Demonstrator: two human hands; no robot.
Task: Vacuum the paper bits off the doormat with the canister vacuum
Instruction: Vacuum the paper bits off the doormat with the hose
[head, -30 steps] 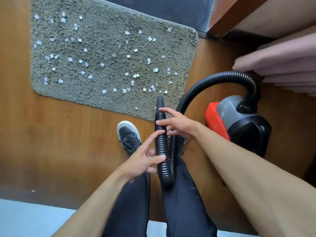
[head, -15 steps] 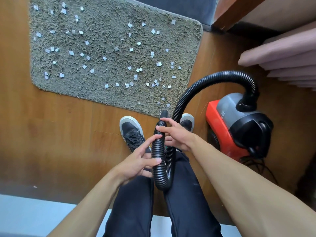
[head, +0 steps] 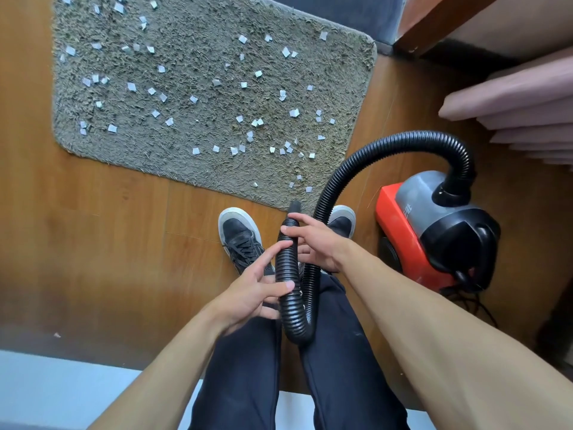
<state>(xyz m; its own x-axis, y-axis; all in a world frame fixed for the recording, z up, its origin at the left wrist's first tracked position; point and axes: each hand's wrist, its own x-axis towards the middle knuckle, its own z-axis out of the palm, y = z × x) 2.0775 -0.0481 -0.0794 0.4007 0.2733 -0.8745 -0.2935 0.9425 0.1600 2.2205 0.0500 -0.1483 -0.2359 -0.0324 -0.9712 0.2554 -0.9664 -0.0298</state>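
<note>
Both hands, right hand (head: pixel 319 243) and left hand (head: pixel 254 293), grasped the ribbed hose (head: pixel 286 274) just short of the doormat (head: pixel 186 169); paper bits (head: pixel 235 119) lay uncollected; hose looked light, floppy: grip near nozzle

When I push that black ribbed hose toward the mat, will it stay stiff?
Probably not: the black ribbed hose already bends in a tight U between the hands, so it is likely floppy. Its tip may wander unless gripped near the end.

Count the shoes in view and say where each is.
2. The left shoe is on the wooden floor below the doormat; the right shoe shows partly behind the hose.
</note>
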